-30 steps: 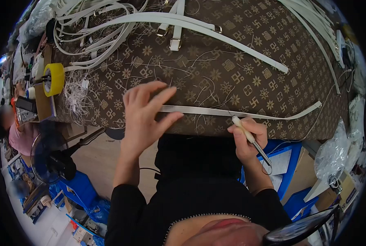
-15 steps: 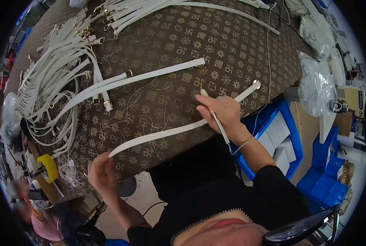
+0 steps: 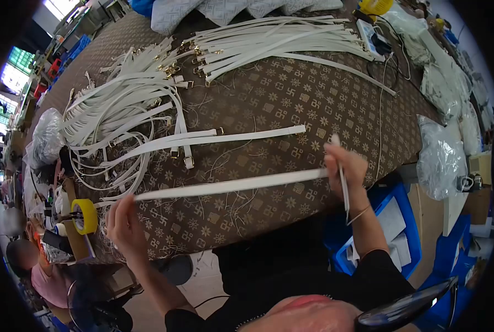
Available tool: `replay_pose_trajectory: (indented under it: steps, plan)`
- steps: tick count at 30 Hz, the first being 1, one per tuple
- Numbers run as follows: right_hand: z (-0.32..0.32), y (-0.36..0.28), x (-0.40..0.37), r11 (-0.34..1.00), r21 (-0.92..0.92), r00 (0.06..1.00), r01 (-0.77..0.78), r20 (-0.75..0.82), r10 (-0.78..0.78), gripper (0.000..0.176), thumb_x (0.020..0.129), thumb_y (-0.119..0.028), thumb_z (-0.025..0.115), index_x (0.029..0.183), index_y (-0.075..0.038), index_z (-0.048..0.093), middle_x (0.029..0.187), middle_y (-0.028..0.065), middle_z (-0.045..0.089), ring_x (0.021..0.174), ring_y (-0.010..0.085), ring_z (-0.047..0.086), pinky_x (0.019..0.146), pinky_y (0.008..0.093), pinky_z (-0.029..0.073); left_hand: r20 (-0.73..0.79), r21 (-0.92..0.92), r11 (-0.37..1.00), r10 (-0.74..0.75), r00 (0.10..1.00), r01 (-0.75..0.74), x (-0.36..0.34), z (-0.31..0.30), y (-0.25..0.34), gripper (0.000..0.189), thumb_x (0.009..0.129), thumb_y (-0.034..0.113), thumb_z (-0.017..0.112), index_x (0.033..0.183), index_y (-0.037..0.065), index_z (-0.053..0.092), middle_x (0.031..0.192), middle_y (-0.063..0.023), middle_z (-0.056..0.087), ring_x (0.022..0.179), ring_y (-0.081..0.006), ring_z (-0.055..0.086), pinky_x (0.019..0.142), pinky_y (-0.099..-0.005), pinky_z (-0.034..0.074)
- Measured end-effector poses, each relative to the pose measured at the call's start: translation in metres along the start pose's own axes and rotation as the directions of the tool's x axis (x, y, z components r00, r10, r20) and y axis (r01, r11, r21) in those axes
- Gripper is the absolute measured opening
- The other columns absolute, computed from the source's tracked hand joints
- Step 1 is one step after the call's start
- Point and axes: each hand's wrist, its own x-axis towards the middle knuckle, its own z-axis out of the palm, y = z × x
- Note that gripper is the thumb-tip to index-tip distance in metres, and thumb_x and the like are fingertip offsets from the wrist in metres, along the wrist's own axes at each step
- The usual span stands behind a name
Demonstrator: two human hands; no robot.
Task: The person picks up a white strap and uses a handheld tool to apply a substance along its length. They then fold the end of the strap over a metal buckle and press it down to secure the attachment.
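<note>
A white belt is stretched nearly straight above the brown patterned cloth, slightly blurred. My left hand pinches its left end between thumb and fingertips. At its other end my right hand is closed round the belt, and my fingers hide that tip. The same hand also holds a slim, pale pen-like tool, whose lower end sticks out below the palm near the wrist. Just beyond the held belt, another white belt with a brass-coloured buckle lies on the cloth.
Piled white belts with buckles fill the back left, and more belts lie behind. Yellow tape stands at the left edge. Clear plastic bags and a blue crate are on the right. A person in pink sits lower left.
The belt has gone from a sagging curve to nearly straight. My right hand has moved right, now at the belt's end with the tool still in it. The view has tilted up.
</note>
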Motion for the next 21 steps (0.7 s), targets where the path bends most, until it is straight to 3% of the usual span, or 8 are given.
replay_pose_trajectory:
  steps: [4, 6, 8, 10, 12, 15, 19, 21]
  plan:
    - [0.004, 0.080, 0.090, 0.977, -0.209, 0.987, 0.031, -0.149, -0.063, 0.013, 0.090, -0.020, 0.069, 0.101, -0.015, 0.068, 0.065, 0.0041, 0.066, 0.052, 0.0200, 0.063, 0.049, 0.0356, 0.049, -0.028, -0.268, 0.955, 0.123, 0.992, -0.126, 0.069, 0.062, 0.002, 0.030, 0.083, -0.008, 0.060, 0.107, 0.007, 0.069, 0.099, -0.0102, 0.068, 0.087, -0.0284, 0.065, 0.075, -0.0359, 0.051]
    - [0.004, 0.135, 0.138, 0.884, -0.462, 0.977, 0.073, -0.144, -0.156, 0.013, 0.092, -0.024, 0.066, 0.103, -0.017, 0.067, 0.069, 0.0028, 0.068, 0.056, 0.0216, 0.064, 0.053, 0.0351, 0.050, -0.018, -0.188, 0.967, 0.172, 0.985, -0.173, 0.110, 0.083, 0.032, 0.035, 0.085, -0.005, 0.055, 0.113, 0.011, 0.068, 0.106, -0.0101, 0.066, 0.094, -0.0288, 0.065, 0.084, -0.0380, 0.050]
    - [-0.001, 0.178, 0.169, 0.904, -0.427, 0.983, -0.008, -0.171, -0.072, 0.014, 0.094, -0.027, 0.064, 0.106, -0.020, 0.067, 0.076, 0.0038, 0.070, 0.063, 0.0219, 0.066, 0.060, 0.0321, 0.051, -0.141, -0.062, 0.915, 0.387, 0.911, -0.398, 0.148, 0.120, 0.037, 0.034, 0.088, 0.001, 0.055, 0.119, 0.011, 0.064, 0.115, -0.0097, 0.064, 0.108, -0.0271, 0.061, 0.100, -0.0446, 0.042]
    - [0.000, 0.174, 0.187, 0.955, -0.286, 0.902, 0.084, -0.385, -0.195, 0.017, 0.096, -0.028, 0.061, 0.111, -0.020, 0.066, 0.085, 0.0072, 0.072, 0.071, 0.0193, 0.068, 0.065, 0.0276, 0.051, -0.163, -0.007, 0.941, 0.334, 0.929, -0.339, 0.151, 0.137, 0.046, 0.034, 0.090, 0.006, 0.056, 0.123, 0.010, 0.060, 0.125, -0.0081, 0.060, 0.119, -0.0263, 0.054, 0.109, -0.0504, 0.032]
    - [-0.003, 0.166, 0.173, 0.981, -0.186, 0.929, -0.059, -0.371, -0.014, 0.019, 0.098, -0.023, 0.060, 0.114, -0.015, 0.064, 0.090, 0.0081, 0.073, 0.077, 0.0141, 0.069, 0.069, 0.0256, 0.051, -0.026, -0.079, 0.955, 0.286, 0.958, -0.287, 0.135, 0.133, 0.043, 0.033, 0.090, 0.013, 0.060, 0.123, 0.009, 0.060, 0.130, -0.0082, 0.057, 0.122, -0.0278, 0.052, 0.111, -0.0508, 0.029]
    - [-0.002, 0.136, 0.128, 0.998, -0.017, 0.980, -0.058, -0.192, 0.054, 0.018, 0.098, -0.016, 0.059, 0.114, -0.010, 0.065, 0.093, 0.0083, 0.074, 0.084, 0.0110, 0.070, 0.070, 0.0236, 0.051, 0.374, -0.188, 0.918, 0.396, 0.839, -0.350, 0.094, 0.137, 0.037, 0.038, 0.086, 0.028, 0.068, 0.121, 0.012, 0.063, 0.128, -0.0069, 0.058, 0.123, -0.0285, 0.050, 0.110, -0.0530, 0.029]
    - [0.021, 0.089, 0.065, 0.940, 0.228, 0.965, -0.254, -0.006, 0.262, 0.018, 0.097, -0.013, 0.061, 0.113, -0.006, 0.065, 0.094, 0.0096, 0.073, 0.084, 0.0110, 0.068, 0.072, 0.0227, 0.051, 0.352, -0.212, 0.909, 0.415, 0.839, -0.360, 0.064, 0.163, 0.041, 0.030, 0.085, 0.026, 0.069, 0.114, 0.019, 0.067, 0.126, -0.0052, 0.059, 0.124, -0.0264, 0.050, 0.110, -0.0532, 0.029]
    - [0.032, 0.061, 0.043, 0.928, 0.238, 0.958, -0.286, 0.068, 0.278, 0.017, 0.093, -0.011, 0.065, 0.110, -0.008, 0.067, 0.094, 0.0123, 0.073, 0.081, 0.0129, 0.070, 0.068, 0.0244, 0.052, 0.175, -0.104, 0.855, 0.518, 0.837, -0.507, 0.063, 0.160, 0.043, 0.025, 0.085, 0.021, 0.068, 0.110, 0.018, 0.068, 0.118, -0.0026, 0.063, 0.116, -0.0247, 0.057, 0.109, -0.0510, 0.033]
